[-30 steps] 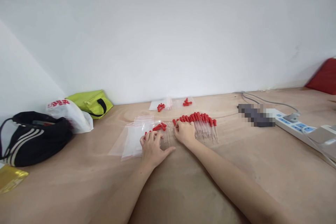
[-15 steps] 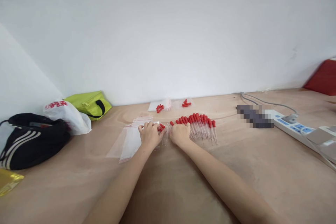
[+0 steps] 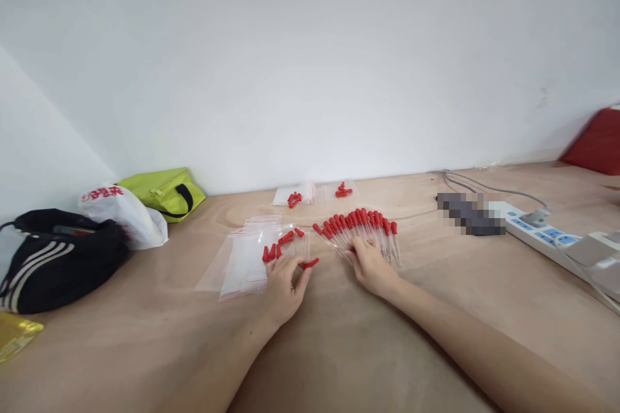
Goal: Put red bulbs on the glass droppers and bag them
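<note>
My left hand [image 3: 285,287] is curled, thumb and fingertips closed at a red rubber bulb [image 3: 310,263] that pokes out past the thumb. Several more loose red bulbs [image 3: 272,251] lie just beyond it, on clear plastic bags [image 3: 249,258]. Bare clear tubes [image 3: 303,245] rest beside them. To the right, droppers with red bulbs [image 3: 358,218] lie fanned out in a row, bulbs pointing away from me. My right hand [image 3: 372,268] is over their clear stems with bent fingers closed on a dropper; the fingertips are partly hidden.
Another bag with red bulbs and tubes [image 3: 317,193] lies near the wall. On the left are a black bag [image 3: 62,264], a white plastic bag [image 3: 123,216] and a lime-green bag [image 3: 162,190]. A power strip [image 3: 533,226] with cables and a blurred dark object [image 3: 469,214] are at right.
My left hand has drawn back toward me, uncovering the red bulbs on the bags. My right hand has moved right, from the left end of the dropper row to the stems.
</note>
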Demonstrator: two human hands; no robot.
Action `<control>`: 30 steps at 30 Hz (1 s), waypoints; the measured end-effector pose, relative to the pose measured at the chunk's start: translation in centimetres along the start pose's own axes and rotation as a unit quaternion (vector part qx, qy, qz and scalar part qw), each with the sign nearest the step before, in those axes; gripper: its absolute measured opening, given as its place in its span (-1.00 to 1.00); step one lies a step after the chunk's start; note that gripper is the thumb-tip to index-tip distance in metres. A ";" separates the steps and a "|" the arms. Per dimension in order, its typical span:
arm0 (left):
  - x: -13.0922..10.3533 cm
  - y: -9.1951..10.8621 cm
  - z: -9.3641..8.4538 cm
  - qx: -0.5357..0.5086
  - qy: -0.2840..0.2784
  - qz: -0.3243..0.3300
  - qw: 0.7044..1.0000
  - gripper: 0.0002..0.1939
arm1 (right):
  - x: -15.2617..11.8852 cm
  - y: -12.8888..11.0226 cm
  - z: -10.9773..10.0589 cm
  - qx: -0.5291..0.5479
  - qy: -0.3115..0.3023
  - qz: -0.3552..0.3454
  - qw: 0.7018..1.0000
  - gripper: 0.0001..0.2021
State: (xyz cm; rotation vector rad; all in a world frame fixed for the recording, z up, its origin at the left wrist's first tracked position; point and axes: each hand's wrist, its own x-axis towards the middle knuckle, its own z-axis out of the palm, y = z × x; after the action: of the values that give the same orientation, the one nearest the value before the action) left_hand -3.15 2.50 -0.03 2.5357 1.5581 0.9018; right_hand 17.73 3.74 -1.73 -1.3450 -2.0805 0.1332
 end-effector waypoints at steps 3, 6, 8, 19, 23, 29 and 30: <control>-0.7 0.7 0.3 -0.010 -0.047 0.020 0.999 -0.76 | -2.7 1.2 -1.0 0.055 0.015 -0.053 0.997 -0.80; -0.4 1.3 0.2 -0.001 -0.075 0.023 0.997 -0.76 | -3.7 1.1 -1.7 0.061 0.002 -0.085 0.995 -0.72; -0.3 1.6 0.0 -0.001 -0.081 0.024 0.996 -0.76 | -3.7 0.8 -1.7 0.060 -0.009 -0.094 0.994 -0.71; -0.1 2.0 -0.4 -0.036 -0.093 0.043 0.994 -0.87 | -3.2 0.4 -1.5 0.064 -0.057 -0.103 0.991 -0.73; 0.0 1.9 -0.4 -0.051 -0.104 0.058 0.992 -0.89 | -3.1 -0.1 -1.8 0.073 -0.068 -0.112 0.989 -0.75; -0.1 1.9 -0.4 -0.049 -0.106 0.107 0.987 -0.78 | -3.0 -0.2 -2.0 0.075 -0.087 -0.111 0.987 -0.80; -0.1 1.9 -0.4 -0.048 -0.105 0.114 0.987 -0.77 | -2.9 -0.2 -2.1 0.075 -0.089 -0.113 0.987 -0.80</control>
State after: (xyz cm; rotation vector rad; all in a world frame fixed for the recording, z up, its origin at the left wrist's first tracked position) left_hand -1.87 1.37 0.80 2.6754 1.1581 0.6777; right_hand 19.51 0.65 -1.39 -1.0333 -2.3054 0.3159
